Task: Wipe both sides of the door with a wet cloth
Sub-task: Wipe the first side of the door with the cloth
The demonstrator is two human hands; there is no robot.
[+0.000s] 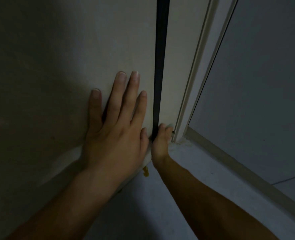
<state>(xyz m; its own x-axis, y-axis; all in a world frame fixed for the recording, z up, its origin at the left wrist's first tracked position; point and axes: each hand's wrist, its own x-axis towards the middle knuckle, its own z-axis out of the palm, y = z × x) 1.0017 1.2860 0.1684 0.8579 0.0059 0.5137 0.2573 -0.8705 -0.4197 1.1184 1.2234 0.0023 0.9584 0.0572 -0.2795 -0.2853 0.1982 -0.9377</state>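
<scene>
We are pressing our left grip (115, 129) flat on the near face of the door (134, 40), fingers straight and spread, holding nothing we can see. Our right grip (161, 139) is curling its fingers round the door's dark edge (160, 49) low down, reaching onto the far face. We cannot tell whether it is holding anything there.

A yellow scrap (145, 171) is hanging just below the left palm. It may be a corner of the cloth, but we cannot tell.

The door is standing ajar, its long axis upright, rising away from both grips. The far face is lying right of the edge, so the right grip is nearer it. The frame (200, 66) is standing just beside that hand, above the floor (186, 170).
</scene>
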